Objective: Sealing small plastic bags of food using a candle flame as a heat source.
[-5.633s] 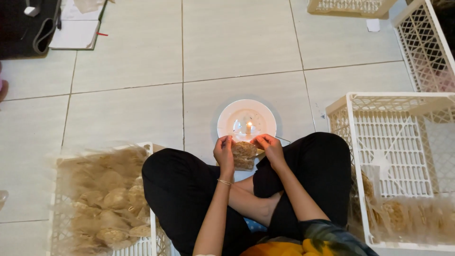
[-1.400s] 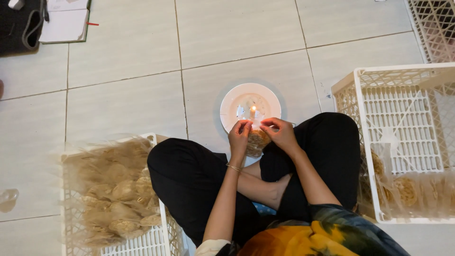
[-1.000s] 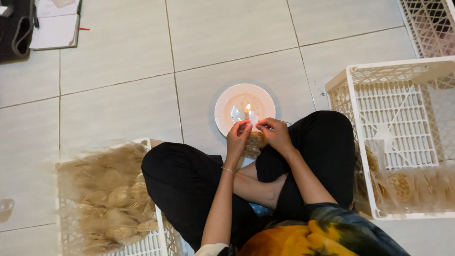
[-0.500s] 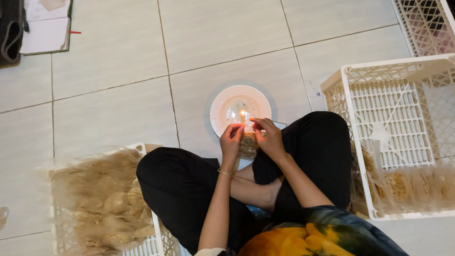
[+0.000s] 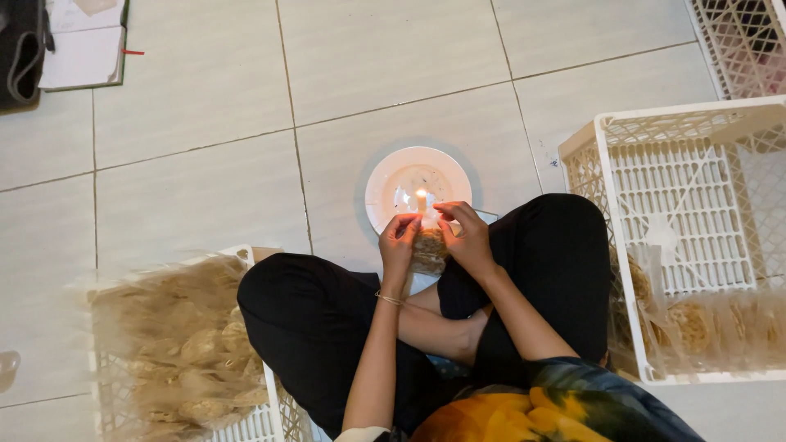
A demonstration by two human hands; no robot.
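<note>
Crates are flanking the seated person on both sides. Left of the knee, a white lattice crate (image 5: 246,417) is holding a heap of pale, blurred clear packets (image 5: 176,352) filled with tan snack pieces. On the other side, a larger white crate (image 5: 602,164) is standing mostly bare, with more filled packets (image 5: 704,323) lying along its near wall. Straight ahead on the tiled floor (image 5: 205,164), a white plate (image 5: 389,184) is carrying a small lit candle (image 5: 422,199), its flame burning near the plate's near edge. Both hands are meeting just behind that flame: the left hand (image 5: 399,244) and the right hand (image 5: 465,237) are each pinching the top of a small snack packet (image 5: 427,248) with fingertips pressed together, keeping it just beside the flame, above the crossed legs. At the far left corner, a notebook (image 5: 82,45) is lying beside a dark bag (image 5: 20,49).
</note>
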